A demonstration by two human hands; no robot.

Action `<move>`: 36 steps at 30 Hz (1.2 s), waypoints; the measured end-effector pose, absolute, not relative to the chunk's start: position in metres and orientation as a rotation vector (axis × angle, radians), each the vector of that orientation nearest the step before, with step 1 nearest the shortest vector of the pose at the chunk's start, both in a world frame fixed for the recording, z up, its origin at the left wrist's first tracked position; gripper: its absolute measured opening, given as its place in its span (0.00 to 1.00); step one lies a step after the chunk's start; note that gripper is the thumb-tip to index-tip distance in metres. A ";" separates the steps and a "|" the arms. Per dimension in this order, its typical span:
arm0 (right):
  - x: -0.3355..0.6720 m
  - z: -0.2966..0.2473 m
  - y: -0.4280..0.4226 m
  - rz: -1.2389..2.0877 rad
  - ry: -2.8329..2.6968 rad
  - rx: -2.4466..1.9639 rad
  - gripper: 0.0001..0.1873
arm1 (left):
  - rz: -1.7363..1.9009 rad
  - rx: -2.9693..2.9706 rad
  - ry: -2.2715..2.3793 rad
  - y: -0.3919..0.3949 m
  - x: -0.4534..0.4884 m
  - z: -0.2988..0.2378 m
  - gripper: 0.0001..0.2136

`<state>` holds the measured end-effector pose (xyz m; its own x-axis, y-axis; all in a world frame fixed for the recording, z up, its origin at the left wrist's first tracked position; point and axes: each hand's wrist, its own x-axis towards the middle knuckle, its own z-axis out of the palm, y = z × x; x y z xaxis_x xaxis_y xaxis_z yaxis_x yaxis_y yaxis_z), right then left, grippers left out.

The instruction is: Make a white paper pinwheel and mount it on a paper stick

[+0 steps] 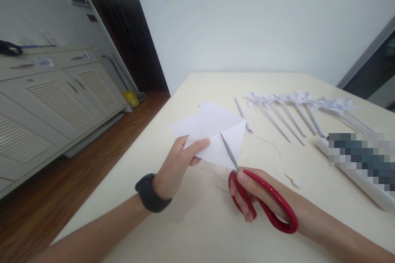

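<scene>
My left hand [185, 154], with a dark band on its wrist, pinches a sheet of white paper [212, 121] above the table. The sheet has a slit running in from its right corner. My right hand [249, 189] is wrapped round the red handles of a pair of scissors [262, 197]. One blade lies over the near part of the paper, its tip close to my left thumb. The other blade is hidden, probably behind the sheet. More white paper [180, 126] shows behind the held sheet, partly covered by it.
On the table [197, 230], several paper pinwheels [300, 98] on rolled sticks lie at the back right. A loose paper roll [243, 115] is behind the sheet. A small white-tipped stick [292, 181] and thin strands lie to the right, near a white box [354, 172], partly blurred out.
</scene>
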<state>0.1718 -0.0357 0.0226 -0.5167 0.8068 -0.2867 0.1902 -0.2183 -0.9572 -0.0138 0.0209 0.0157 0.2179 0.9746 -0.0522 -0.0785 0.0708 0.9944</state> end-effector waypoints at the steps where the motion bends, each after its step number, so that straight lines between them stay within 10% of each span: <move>1: 0.172 0.022 -0.036 1.787 -1.578 -1.173 0.21 | 1.043 1.198 1.016 0.021 -0.014 0.016 0.11; 36: 0.169 0.019 -0.037 1.862 -1.496 -1.075 0.24 | 1.005 1.245 1.066 0.021 -0.015 0.015 0.13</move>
